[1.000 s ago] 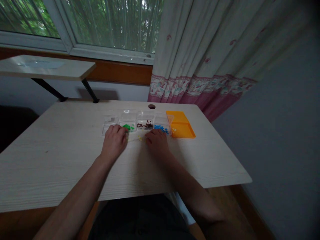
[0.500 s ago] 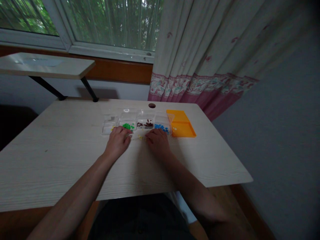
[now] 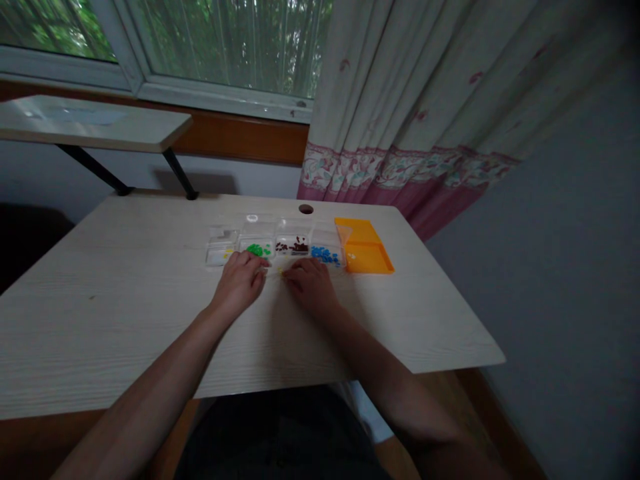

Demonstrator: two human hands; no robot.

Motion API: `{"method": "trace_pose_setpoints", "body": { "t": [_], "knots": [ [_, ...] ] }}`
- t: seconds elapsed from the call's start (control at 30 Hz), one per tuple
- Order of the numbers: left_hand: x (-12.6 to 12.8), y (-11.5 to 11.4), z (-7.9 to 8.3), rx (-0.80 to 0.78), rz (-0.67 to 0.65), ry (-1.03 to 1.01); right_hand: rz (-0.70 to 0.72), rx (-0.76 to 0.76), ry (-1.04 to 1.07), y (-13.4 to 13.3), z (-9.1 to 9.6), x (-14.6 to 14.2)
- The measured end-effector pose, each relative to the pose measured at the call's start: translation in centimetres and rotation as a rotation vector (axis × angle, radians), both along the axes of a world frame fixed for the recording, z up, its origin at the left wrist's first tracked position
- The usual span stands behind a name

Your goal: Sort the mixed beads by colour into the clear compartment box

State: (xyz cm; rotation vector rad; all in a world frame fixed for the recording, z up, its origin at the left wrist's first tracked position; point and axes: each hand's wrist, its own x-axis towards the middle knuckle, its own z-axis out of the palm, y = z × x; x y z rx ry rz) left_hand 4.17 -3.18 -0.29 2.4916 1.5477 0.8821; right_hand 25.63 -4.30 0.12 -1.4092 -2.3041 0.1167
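Both my hands rest on the light wooden table (image 3: 125, 313) just in front of a row of small clear boxes. My left hand (image 3: 241, 281) is curled, its fingertips near the box of green beads (image 3: 259, 250). My right hand (image 3: 310, 283) is also curled, its fingertips at a few small yellow beads (image 3: 280, 271) lying on the table between the hands. What the fingers pinch, if anything, is too small to see. Further boxes hold dark brown beads (image 3: 293, 247) and blue beads (image 3: 325, 254). The leftmost clear box (image 3: 220, 254) shows a yellow speck.
An orange tray (image 3: 365, 255) lies at the right end of the row. A cable hole (image 3: 305, 209) sits near the table's far edge. A second small table (image 3: 95, 123) stands at the left under the window. A curtain (image 3: 400, 120) hangs behind.
My right hand has shifted slightly left toward the yellow beads, and my left hand has edged right, so the hands are closer together. The view has tilted a little.
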Motion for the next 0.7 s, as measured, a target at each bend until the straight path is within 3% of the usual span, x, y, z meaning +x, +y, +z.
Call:
{"method": "trace_pose_setpoints", "body": {
  "t": [0.7],
  "knots": [
    [0.28, -0.30, 0.58, -0.002, -0.012, -0.018, -0.011, -0.010, -0.004, 0.10, 0.00, 0.11]
  ]
}}
